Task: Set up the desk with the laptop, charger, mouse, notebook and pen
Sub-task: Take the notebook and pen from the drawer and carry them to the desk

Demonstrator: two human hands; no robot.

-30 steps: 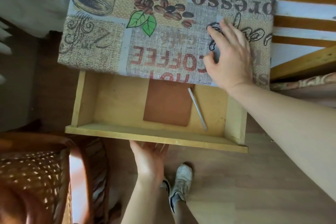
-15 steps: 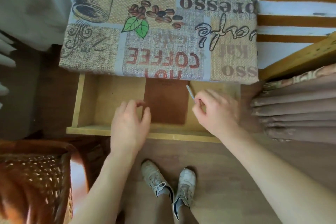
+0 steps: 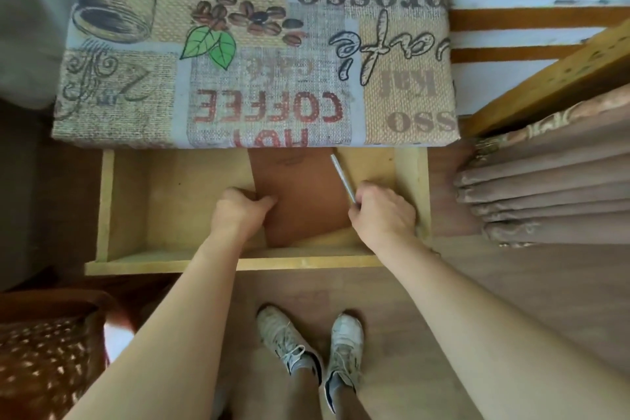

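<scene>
Open drawer [image 3: 136,201] under clothed desk [image 3: 238,78] | left hand [image 3: 240,211] grips notebook [image 3: 306,194] (tilted) | right hand [image 3: 381,211] pinches pen [image 3: 341,176]

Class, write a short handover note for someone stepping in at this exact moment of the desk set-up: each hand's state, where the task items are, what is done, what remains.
Left hand: closed on the left edge of the flat brown notebook, which lies in the open pale wooden drawer.
Right hand: pinching the lower end of the slim silver pen, which angles up over the drawer.
Coffee-print tablecloth on the desk: nothing set on it where visible.
Done: drawer open, both items gripped.
Left: lift notebook and pen onto the desk. Laptop, charger and mouse are not in view.
</scene>
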